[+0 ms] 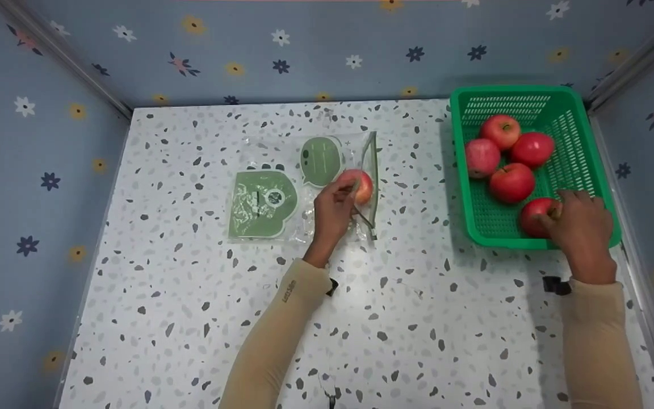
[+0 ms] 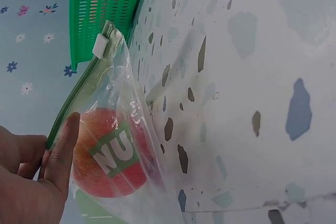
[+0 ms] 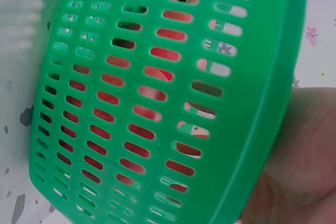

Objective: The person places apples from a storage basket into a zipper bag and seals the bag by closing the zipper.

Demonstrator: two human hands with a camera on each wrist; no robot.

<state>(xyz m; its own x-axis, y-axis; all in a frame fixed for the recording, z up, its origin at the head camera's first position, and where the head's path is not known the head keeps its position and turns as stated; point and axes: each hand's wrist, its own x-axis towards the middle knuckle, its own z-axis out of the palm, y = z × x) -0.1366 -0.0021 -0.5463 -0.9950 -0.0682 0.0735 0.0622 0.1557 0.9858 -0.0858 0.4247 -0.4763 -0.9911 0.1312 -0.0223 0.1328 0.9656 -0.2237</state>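
Tan sleeves (image 1: 273, 335), two: left hand (image 1: 334, 209) pinches zip bag (image 1: 267, 204), bagged apple (image 1: 365, 188) inside; right hand (image 1: 585, 227) grips basket apple (image 1: 533, 217) within green basket (image 1: 508, 243); step, seemingly picking; next move, presumably, calls for lifting it across.

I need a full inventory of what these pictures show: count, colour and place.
Table: one, white with grey speckles, beneath.
Walls: three, blue with flowers, left, back and right.
Basket: one, green, table's right side.
Apples: five, red or pinkish, in basket.
Bag: one, clear with green print, left of basket.
Zip edge: one, green, bag's right end.
Slider: one, white, on zip edge.
Bagged apple: one visible, red, near zip edge.
Small object: one, dark, bottom edge, unclear.
Wrist pieces: two, black, at wrists.
Sleeves: two, tan, on arms.
Left hand: one, bare, pinching zip edge.
Right hand: one, bare, gripping nearest apple in basket.
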